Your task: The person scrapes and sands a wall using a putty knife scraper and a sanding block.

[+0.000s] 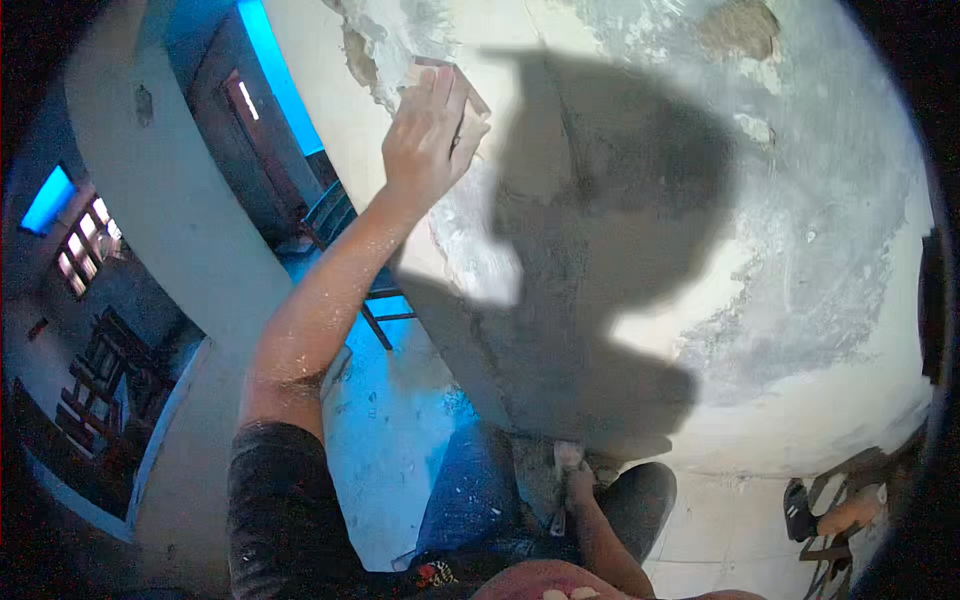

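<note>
My left hand (429, 139) presses flat against the wall (810, 247), fingers together over a folded sheet of sandpaper (472, 94). The wall is off-white with grey patched areas. Near the fingertips a chipped edge (360, 60) shows bare brownish material, and a larger broken spot (742, 30) lies at the upper right. A large head-shaped shadow falls across the middle of the wall. Low down by my knees is my right hand (579, 484), fingers curled. Something pale shows at its top, but I cannot tell whether the hand holds it. Pale dust speckles my left forearm.
At the lower right, another person's shoe (801, 510) and lower leg are beside a dark frame (825, 555). A chair (330, 214) stands beyond the wall's left edge. Stacked wooden furniture (97, 390) shows through an opening at the far left, below a barred window (86, 240).
</note>
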A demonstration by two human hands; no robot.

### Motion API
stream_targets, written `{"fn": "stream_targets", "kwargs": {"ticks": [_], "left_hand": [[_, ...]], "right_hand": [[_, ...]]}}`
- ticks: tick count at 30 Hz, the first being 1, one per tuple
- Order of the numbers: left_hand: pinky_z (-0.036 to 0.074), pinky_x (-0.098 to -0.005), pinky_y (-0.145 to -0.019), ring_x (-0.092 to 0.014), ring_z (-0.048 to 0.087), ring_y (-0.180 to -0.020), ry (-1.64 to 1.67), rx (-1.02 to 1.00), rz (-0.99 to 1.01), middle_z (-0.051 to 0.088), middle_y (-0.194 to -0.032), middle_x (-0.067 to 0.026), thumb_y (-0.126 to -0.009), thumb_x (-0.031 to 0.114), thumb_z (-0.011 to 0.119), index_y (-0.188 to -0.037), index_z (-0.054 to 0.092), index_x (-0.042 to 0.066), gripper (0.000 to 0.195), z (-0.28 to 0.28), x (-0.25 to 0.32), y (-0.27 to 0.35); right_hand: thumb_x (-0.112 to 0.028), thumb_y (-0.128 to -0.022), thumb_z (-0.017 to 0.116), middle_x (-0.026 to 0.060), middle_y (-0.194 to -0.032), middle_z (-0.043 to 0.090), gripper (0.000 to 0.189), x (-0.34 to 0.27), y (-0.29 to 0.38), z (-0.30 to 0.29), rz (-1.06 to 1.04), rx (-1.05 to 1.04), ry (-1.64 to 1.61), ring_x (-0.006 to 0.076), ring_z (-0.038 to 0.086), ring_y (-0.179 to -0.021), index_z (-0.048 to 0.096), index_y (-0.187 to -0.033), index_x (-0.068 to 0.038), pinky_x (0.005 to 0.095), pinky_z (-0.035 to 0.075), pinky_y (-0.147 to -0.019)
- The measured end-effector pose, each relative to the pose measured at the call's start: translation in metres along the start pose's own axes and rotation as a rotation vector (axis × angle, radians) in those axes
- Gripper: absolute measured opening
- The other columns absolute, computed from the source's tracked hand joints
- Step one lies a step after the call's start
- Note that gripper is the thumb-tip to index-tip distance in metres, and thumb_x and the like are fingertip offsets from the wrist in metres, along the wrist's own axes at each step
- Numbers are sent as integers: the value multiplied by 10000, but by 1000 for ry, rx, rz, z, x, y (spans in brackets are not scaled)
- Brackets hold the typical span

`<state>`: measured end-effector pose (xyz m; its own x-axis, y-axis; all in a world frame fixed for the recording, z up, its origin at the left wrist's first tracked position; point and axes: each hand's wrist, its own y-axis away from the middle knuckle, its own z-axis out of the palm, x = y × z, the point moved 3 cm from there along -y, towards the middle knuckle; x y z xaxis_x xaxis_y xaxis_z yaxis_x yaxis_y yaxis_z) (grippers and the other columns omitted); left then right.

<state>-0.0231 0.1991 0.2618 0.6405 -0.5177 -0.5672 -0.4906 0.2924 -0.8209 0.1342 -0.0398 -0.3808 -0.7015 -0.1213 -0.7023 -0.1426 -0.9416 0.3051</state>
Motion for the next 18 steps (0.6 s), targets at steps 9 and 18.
{"fn": "stream_targets", "kwargs": {"ticks": [9,18], "left_hand": [[506,-393,-973,-357,536,-1287,-38,-190,103,540,-1408,-184,-865,224,724,-1323,571,0,533,-15,-6,17],[416,-460,-1103,-368,523,-1275,209,-334,350,621,-1225,-193,-795,236,706,-1095,678,43,358,4,79,95]], "right_hand": [[-311,-1002,563,70,-809,579,310,-30,16,14,-22,125,496,176,555,-610,553,-1064,-7,333,467,-562],[-304,-990,586,83,-921,633,379,-53,40,52,5,93,308,195,601,-825,586,-1197,13,367,497,-719]]}}
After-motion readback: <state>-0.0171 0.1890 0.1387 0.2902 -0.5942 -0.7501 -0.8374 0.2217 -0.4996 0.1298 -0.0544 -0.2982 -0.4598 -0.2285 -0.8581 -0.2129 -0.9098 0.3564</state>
